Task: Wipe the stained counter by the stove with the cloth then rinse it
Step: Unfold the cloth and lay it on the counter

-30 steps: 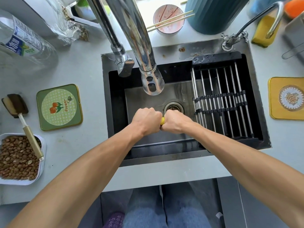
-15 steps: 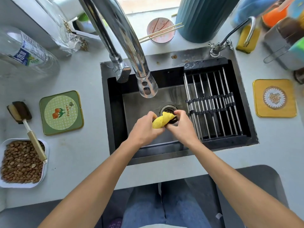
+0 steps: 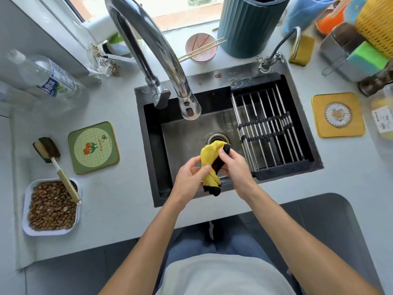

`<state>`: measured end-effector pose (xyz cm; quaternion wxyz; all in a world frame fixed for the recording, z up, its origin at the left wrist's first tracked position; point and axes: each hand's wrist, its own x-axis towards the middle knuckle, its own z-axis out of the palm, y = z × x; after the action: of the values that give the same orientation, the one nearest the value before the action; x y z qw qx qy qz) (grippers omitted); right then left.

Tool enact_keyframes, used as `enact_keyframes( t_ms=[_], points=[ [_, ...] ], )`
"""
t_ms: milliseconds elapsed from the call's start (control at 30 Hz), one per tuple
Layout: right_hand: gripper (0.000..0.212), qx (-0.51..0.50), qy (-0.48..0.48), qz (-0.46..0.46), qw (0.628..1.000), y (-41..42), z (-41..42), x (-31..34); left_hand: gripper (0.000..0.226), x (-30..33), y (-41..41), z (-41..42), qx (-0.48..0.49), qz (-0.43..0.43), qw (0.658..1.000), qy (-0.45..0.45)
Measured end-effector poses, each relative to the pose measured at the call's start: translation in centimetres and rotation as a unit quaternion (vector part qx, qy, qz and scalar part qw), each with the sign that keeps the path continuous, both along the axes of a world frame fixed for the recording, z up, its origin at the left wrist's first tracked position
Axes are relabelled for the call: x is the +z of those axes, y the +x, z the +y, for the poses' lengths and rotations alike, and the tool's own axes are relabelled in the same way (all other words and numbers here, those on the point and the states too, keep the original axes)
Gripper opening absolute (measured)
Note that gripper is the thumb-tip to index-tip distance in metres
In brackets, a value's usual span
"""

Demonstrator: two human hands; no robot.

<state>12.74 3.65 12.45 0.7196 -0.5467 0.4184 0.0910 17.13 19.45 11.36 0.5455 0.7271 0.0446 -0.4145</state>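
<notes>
Hands work at frame centre, over the sink [image 3: 153, 128]. Left hand [image 3: 190, 175] pinches the yellow-and-black cloth [image 3: 211, 165] at its lower half; right hand [image 3: 232, 165] grips the upper end. Both are clamped on it, close together, keeping drips inside the basin, just below the drain [image 3: 218, 138]. Faucet spout [image 3: 190, 108] shows no visible stream, though glare limits certainty. Wringing appears finished.

**Readable text around the sink**

The green coaster [image 3: 93, 147] on the surface left of the sink carries the word "Flower" in orange letters, running up beside its tulip picture; the clear plastic bottle [image 3: 45, 80] lying at far left has a blue and white label, its print too blurred to read; the jar [image 3: 382, 118] at the right edge bears a white label, likewise illegible.
</notes>
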Motion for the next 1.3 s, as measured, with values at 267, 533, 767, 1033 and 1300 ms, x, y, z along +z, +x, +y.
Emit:
enact_keyframes(
  t_ms=[267, 533, 767, 1033, 1300],
  points=[
    [0.024, 0.02, -0.054, -0.024, 0.998, -1.3, 0.5, 0.9, 0.022, 0.4, 0.5, 0.1, 0.143, 0.109, 0.984, -0.003],
    [0.033, -0.108, -0.107, 0.021, 0.988, -4.6, -0.6, 0.0, 0.039, 1.0, -0.8, -1.6, 0.053, 0.138, 0.984, -0.1],
    [0.046, -0.131, -0.146, 0.096, 0.976, -9.5, 0.0, -1.0, 0.009, 0.5, -5.0, -4.8, -0.011, -0.038, 0.999, -0.037],
    [0.023, -0.167, -0.318, -0.003, 0.933, -14.6, -1.9, 0.2, 0.024, -1.9, -10.1, -8.7, -0.07, -0.107, 0.985, 0.113],
    [0.04, -0.257, -0.23, 0.095, 0.934, -20.8, -8.9, -1.9, 0.038, -2.2, -13.5, -16.5, -0.154, -0.091, 0.982, 0.067]
  ],
)
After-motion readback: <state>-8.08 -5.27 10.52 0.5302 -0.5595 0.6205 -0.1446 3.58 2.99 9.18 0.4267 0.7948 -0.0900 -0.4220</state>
